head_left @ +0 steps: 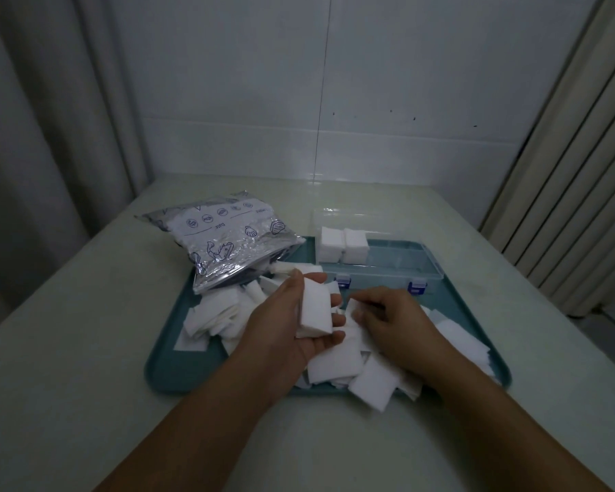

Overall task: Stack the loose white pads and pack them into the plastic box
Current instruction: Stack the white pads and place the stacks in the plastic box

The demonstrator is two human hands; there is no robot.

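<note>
My left hand [284, 324] holds a small stack of white pads [315, 308] upright in its palm, thumb and fingers curled round it, above the teal tray [164, 367]. Just right of it, my right hand [387, 317] pinches one loose pad [352, 307] from the heap. Several loose white pads [334, 367] lie scattered across the tray. At the tray's far side stands the clear plastic box [398, 261], lid open, with two neat pad stacks [343, 245] in its left end.
A printed plastic zip bag [224, 239] with more pads lies at the tray's far left corner, partly on the pale table [86, 349]. Curtains hang left and right, and a white wall is behind.
</note>
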